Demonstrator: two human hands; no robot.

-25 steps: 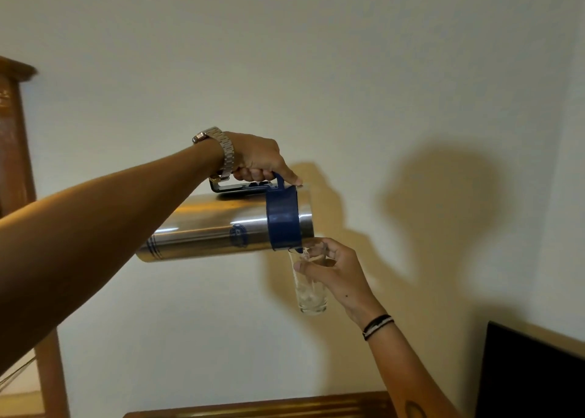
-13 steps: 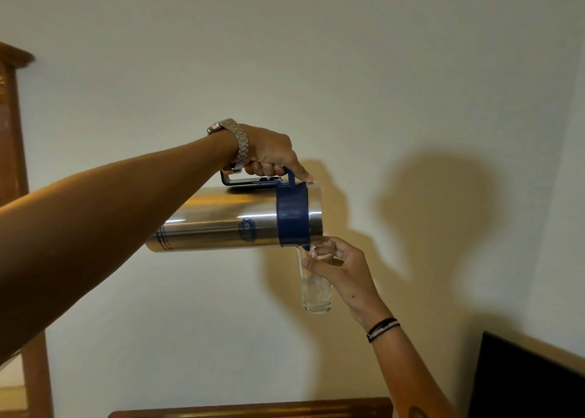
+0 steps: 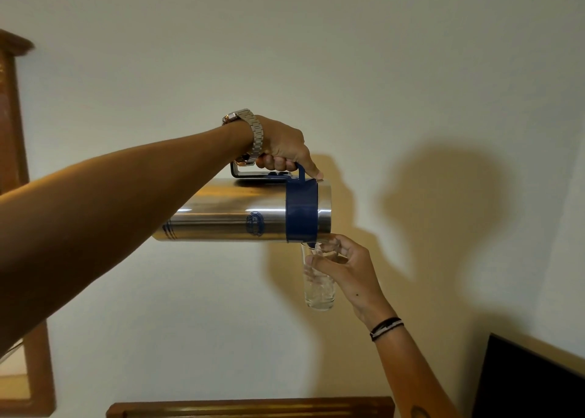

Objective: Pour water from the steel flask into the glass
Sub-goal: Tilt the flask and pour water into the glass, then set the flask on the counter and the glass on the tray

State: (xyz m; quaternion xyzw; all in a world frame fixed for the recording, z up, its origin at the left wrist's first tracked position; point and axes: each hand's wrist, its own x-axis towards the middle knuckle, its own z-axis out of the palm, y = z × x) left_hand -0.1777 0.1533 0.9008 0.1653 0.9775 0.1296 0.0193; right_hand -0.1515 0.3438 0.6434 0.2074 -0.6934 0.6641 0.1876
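Your left hand [image 3: 281, 145] is clenched around the handle [image 3: 262, 174] of the steel flask [image 3: 228, 210], fingers wrapped under the bar and thumb laid forward onto the blue collar [image 3: 301, 210]. The flask hangs directly beneath this grip, in the air before a pale wall [image 3: 348, 53], with the handle uppermost.

The flask's long axis runs nearly level, left to right across the view. Its base end points left, passing behind your left forearm; its mouth end points right. A blue emblem sits on the steel body just left of the collar, and thin blue rings mark the body near the base.

Your right hand [image 3: 345, 272] grasps the glass [image 3: 318, 291] near its rim, thumb on the near side and fingers curled round the far side. The glass stands upright, its open top just under the lower edge of the flask's mouth end, where a small blue spout dips toward the rim. Clear water shows inside the glass; how high it stands cannot be told.

A metal-link watch [image 3: 253, 132] circles your left wrist, just above the rear end of the handle. Dark cord bracelets [image 3: 386, 327] circle your right wrist, below the glass.

A brown wooden frame [image 3: 12, 107] stands at the left edge, a wooden rail [image 3: 250, 408] runs along the bottom, and a black panel [image 3: 531, 383] fills the lower right corner. Shadows of both hands and the flask fall on the wall to the right.
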